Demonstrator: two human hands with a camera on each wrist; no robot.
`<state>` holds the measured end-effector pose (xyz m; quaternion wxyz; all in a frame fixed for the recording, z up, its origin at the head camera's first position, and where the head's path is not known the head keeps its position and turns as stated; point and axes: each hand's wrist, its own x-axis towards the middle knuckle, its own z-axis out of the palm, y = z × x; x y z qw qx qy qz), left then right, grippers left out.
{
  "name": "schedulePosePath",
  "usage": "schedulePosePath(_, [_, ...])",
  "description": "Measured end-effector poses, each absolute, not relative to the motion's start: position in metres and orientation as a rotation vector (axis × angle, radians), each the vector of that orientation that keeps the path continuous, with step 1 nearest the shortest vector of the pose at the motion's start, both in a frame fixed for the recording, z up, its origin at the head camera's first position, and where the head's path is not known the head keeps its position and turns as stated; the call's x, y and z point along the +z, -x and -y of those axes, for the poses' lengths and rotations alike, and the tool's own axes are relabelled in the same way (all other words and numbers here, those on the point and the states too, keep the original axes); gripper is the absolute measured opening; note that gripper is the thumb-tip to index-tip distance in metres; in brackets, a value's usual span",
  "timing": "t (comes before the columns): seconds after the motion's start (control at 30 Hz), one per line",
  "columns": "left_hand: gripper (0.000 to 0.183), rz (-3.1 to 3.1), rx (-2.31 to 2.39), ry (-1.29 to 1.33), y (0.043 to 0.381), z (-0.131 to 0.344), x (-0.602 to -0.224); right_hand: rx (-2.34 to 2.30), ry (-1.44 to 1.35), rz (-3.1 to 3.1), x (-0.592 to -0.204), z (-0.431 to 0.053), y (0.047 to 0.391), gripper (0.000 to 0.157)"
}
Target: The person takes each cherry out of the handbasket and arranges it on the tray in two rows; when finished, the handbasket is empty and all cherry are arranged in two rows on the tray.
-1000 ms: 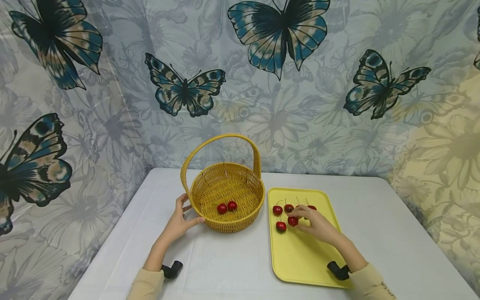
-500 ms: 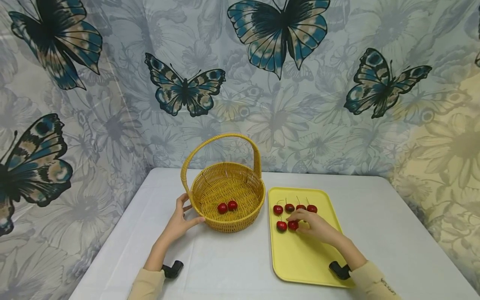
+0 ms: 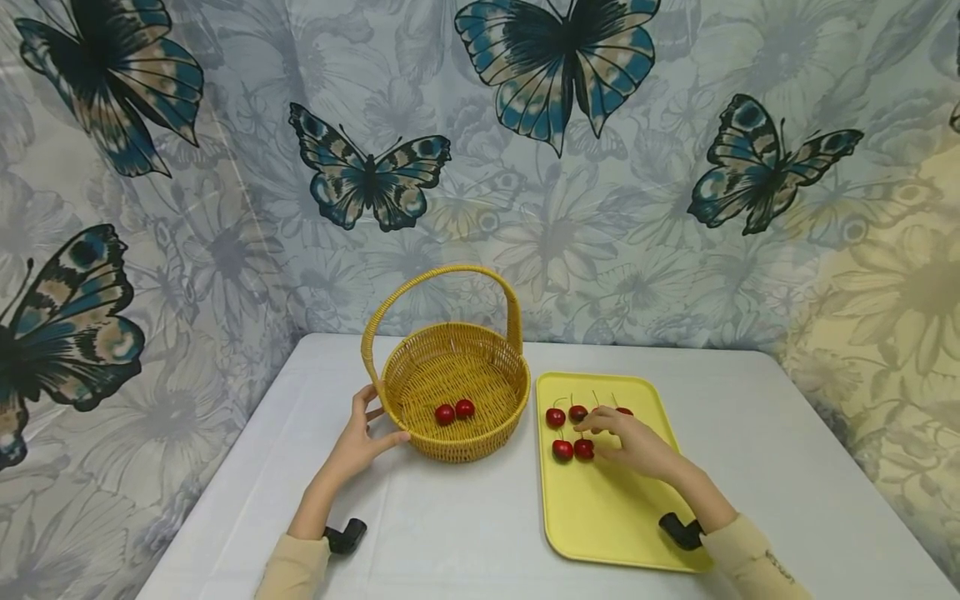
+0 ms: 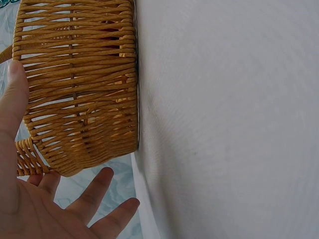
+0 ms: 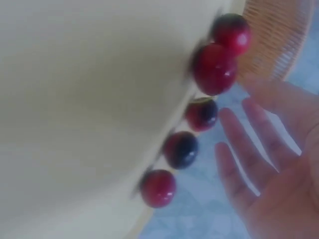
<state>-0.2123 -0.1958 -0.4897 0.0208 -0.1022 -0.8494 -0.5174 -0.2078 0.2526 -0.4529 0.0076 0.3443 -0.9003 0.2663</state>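
My left hand (image 3: 362,435) rests against the left side of the yellow wicker basket (image 3: 457,450), its thumb on the rim and other fingers by the handle's base. In the left wrist view those fingers are spread and fairly straight beside the wicker. Two red cherries (image 3: 454,411) lie inside the basket. Over the yellow tray (image 3: 600,517), my right hand (image 3: 633,443) hovers with loosely spread fingers and holds nothing. Just left of it is a cherry (image 3: 583,449), next to another cherry (image 3: 562,451). Behind these stands a row of several cherries (image 5: 180,150), partly hidden by the hand in the head view.
A white cloth covers the table (image 3: 450,533). The basket's tall handle (image 3: 459,268) arches above it. Grey-blue butterfly-print fabric (image 3: 555,250) hangs behind and at both sides. A black wrist mount (image 3: 681,531) sits on the right forearm.
The cherry at my right fingers came down toward the front and now sits beside the front-left cherry. The fingers have come away from it. The left hand and basket stay put.
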Motion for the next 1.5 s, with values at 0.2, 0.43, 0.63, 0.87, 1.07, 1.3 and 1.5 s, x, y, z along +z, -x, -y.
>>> schedulePosePath(0.2, [0.102, 2.635, -1.606, 0.32, 0.212, 0.196, -0.489, 0.831, -1.083, 2.797, -0.444, -0.243, 0.213, 0.032])
schedulePosePath(0.43, [0.102, 2.628, -1.608, 0.334, 0.211, 0.195, -0.49, 0.846, -1.104, 2.793, -0.432, -0.226, 0.217, 0.03])
schedulePosePath(0.63, [0.103, 2.632, -1.607, 0.321, 0.21, 0.195, -0.491, 0.89, -1.144, 2.755, -0.427, -0.209, 0.223, 0.029])
schedulePosePath(0.87, [0.103, 2.641, -1.614, 0.3, 0.211, 0.195, -0.491, 0.919, -1.16, 2.722, -0.423, -0.188, 0.229, 0.027])
schedulePosePath(1.07, [0.103, 2.634, -1.617, 0.307, 0.212, 0.196, -0.49, 0.91, -1.208, 2.665, -0.419, -0.168, 0.234, 0.026])
schedulePosePath(1.3, [0.104, 2.639, -1.6, 0.311, 0.213, 0.196, -0.491, 0.893, -1.252, 2.703, -0.419, -0.141, 0.242, 0.026])
schedulePosePath(1.5, [0.104, 2.643, -1.597, 0.307, 0.213, 0.196, -0.491, 0.826, -1.28, 2.735, -0.418, -0.118, 0.248, 0.028])
